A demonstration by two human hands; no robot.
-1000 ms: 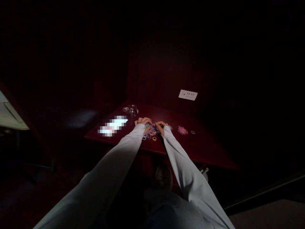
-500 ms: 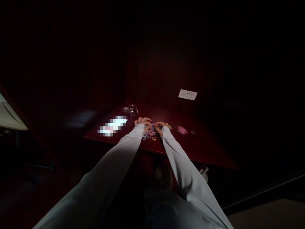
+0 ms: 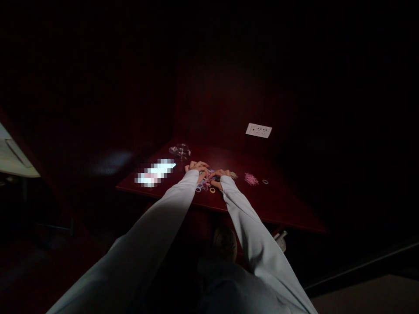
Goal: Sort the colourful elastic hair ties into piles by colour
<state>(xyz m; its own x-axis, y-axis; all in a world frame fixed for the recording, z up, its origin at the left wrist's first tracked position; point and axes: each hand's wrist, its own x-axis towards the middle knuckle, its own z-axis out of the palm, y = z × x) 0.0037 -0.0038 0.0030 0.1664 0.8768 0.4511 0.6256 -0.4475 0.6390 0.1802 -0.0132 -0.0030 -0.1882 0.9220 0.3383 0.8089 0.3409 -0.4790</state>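
Observation:
A mixed pile of small coloured elastic hair ties point(image 3: 205, 186) lies near the table's front edge, partly covered by my hands. My left hand point(image 3: 197, 168) rests over the pile's left side, open, with its fingers spread and bent. From the right, my right hand point(image 3: 221, 175) reaches into the same pile. Its finger and thumb look apart, and I make out nothing held between them. A yellow ring-shaped hair tie point(image 3: 212, 190) sits in front of the pile, and a blue one point(image 3: 198, 189) lies at its left edge.
Right of my hands is a heap of pink hair ties point(image 3: 251, 179), with a single greenish ring point(image 3: 265, 182) beyond it. Pale ties point(image 3: 233, 175) sit beside my right hand. At left are a glass jar point(image 3: 182, 151) and a lit, blurred phone-like screen point(image 3: 156, 172). A socket point(image 3: 259, 130) is on the wall.
My right hand's fingers have shifted slightly left and spread a little over the pile. My left hand stays nearly still. The view has moved very slightly.

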